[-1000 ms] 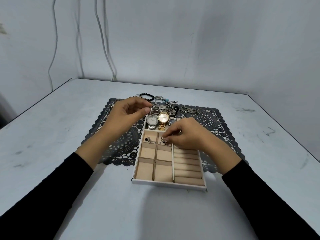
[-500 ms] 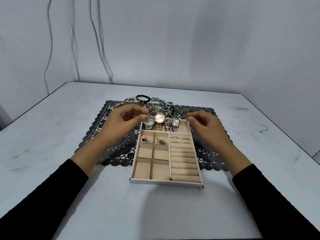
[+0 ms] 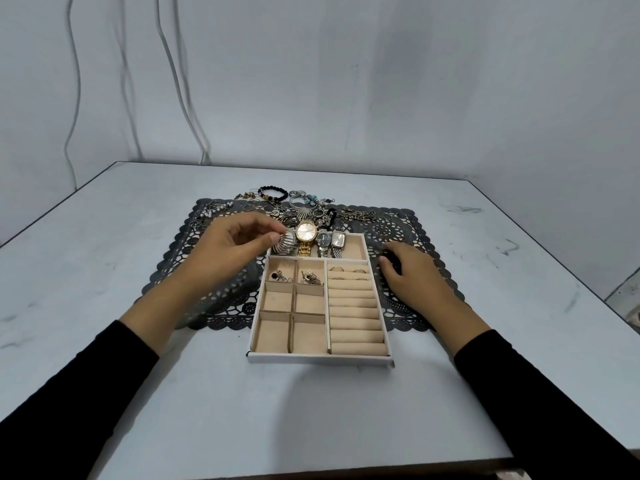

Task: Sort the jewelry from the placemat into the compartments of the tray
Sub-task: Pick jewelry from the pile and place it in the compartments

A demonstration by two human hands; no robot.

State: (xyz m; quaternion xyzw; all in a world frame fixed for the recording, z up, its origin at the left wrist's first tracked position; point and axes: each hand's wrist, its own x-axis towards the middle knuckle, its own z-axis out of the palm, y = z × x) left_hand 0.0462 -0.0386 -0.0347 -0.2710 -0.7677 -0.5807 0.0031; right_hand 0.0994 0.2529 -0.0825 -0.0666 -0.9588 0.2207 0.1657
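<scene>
Silver fan-shaped piece: light, rigid, ribbed, probably slippery. The left hand pinches its edge beside the tray. The right hand rests on the placemat, fingers curled; grasp indeterminable.

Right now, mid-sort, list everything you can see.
Table: one, pale grey, under everything.
Placemat: one, dark lace, mid-table.
Tray: one, white, beige lining, placemat's near edge.
Watches: three visible, one gold, two silver, tray's far compartment.
Rings: at least two, metal, top ring rolls.
Small pieces: two clusters, mixed, far small compartments.
Loose jewelry: heap, mixed, placemat's far edge.
Cables: several, grey, wall.
Hands: left hand pinches silver ribbed piece at tray's far-left corner; right hand on placemat beside tray, grip unclear.
</scene>
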